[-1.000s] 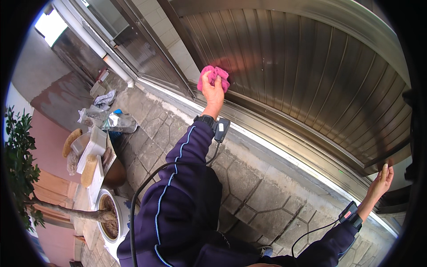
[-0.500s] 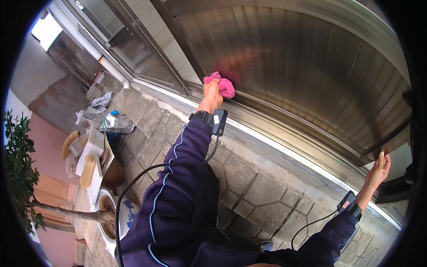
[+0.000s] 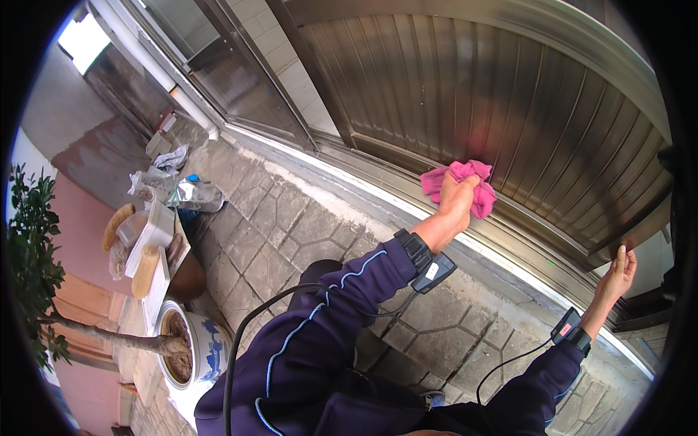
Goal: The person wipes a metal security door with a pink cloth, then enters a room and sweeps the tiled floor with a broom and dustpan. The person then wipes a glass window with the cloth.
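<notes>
A crumpled pink cloth (image 3: 481, 202) is bunched in my left hand (image 3: 456, 200), whose fingers are closed around it. That hand presses the cloth at the bottom rail of a ribbed metal door panel (image 3: 429, 87), just above the sliding track (image 3: 396, 174). A reddish reflection of the cloth shows on the panel. My right hand (image 3: 618, 276) is farther right, at the lower corner of the door. Its fingers are stretched out with the thumb raised, the tips by the door's edge; nothing is seen in it. Both wrists carry black strapped devices with cables.
Grey paving (image 3: 283, 225) runs along the white-edged sill. At left stand a blue-and-white pot (image 3: 211, 349) with a small tree, a white plastic container (image 3: 154, 236) beside brushes, and clear plastic bags (image 3: 200, 195). A second framed glass panel (image 3: 254, 87) is at upper left.
My left hand has slid the pink cloth to the right along the door's bottom rail, and the left forearm swung with it. My right hand has stayed at the door corner.
</notes>
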`<state>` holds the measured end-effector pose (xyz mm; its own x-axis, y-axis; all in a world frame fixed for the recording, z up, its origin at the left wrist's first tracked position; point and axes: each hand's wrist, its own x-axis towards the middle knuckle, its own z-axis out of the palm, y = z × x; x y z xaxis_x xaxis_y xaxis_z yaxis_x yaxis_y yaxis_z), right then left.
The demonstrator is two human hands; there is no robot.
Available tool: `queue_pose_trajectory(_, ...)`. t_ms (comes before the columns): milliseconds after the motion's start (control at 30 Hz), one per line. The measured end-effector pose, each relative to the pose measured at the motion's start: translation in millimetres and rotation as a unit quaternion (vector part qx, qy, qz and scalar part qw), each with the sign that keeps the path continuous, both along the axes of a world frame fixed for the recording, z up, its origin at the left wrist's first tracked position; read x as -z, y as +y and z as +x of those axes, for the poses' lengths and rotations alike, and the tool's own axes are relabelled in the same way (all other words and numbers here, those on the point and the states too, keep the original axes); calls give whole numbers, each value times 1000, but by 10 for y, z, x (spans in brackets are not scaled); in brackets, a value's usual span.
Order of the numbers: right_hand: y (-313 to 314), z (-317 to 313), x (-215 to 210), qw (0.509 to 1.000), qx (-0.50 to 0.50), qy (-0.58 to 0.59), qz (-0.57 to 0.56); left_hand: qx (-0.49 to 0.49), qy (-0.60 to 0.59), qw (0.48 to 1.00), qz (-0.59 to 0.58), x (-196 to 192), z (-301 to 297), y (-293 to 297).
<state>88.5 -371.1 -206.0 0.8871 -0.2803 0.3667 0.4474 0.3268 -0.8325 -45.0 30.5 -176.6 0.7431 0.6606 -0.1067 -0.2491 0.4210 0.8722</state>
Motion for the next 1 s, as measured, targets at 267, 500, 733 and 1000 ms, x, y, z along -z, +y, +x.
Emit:
queue_pose_trajectory(267, 90, -65, -53, 1000, 5, -21, 17, 41, -290, 947, 130, -752, -136, 161)
queue_pose_trajectory(500, 112, -102, -63, 1000, 14, -10, 5, -265, -64, 830, 487, -625, -63, 1097)
queue_pose_trajectory(733, 84, -80, -12, 1000, 2, -19, 5, -316, 34, 845, 429, -58, 201, 596)
queue_pose_trajectory(1000, 43, -56, -1, 1000, -1, -18, 7, -159, -49, 848, 503, -78, 11, -242)
